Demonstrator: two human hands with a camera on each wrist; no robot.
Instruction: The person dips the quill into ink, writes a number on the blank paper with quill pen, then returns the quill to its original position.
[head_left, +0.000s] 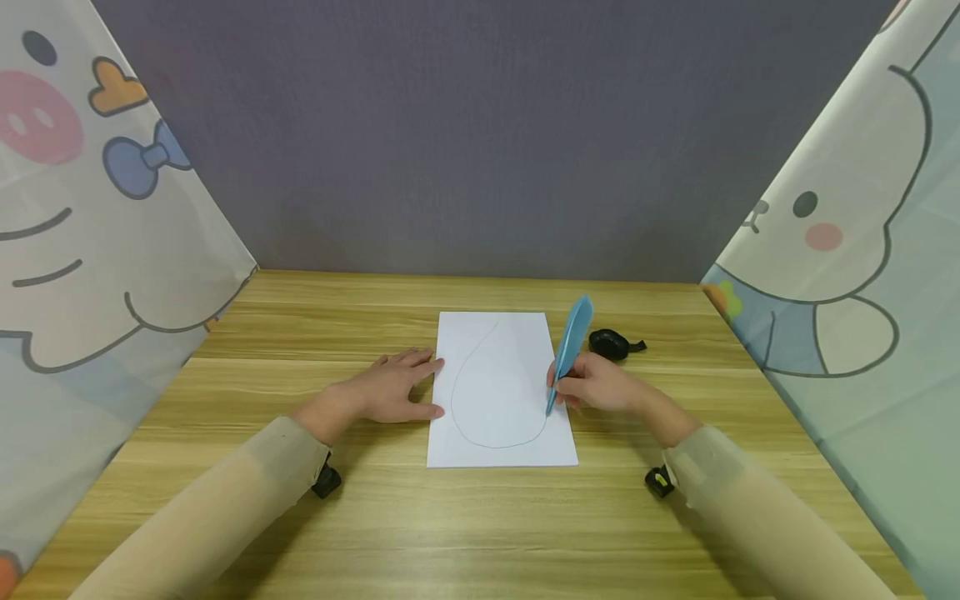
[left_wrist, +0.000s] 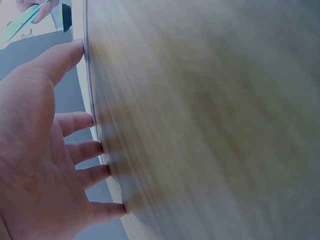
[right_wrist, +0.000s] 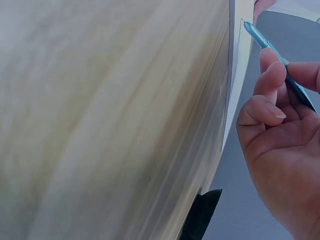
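Note:
A white sheet of paper lies on the wooden table, with a thin dark line on it curving like a teardrop outline. My right hand pinches a blue feather-shaped pen between thumb and fingers, its tip on the paper at the line's right end. In the right wrist view the pen slants past the thumb and curled fingers. At the sheet's left edge my left hand rests with fingers spread, thumb and a fingertip touching the paper. The left wrist view shows this hand with its fingertips on the tabletop.
A small black object with a short tab lies on the table just beyond my right hand. A dark grey panel rises behind the table. Cartoon-printed cloths hang at the left and right.

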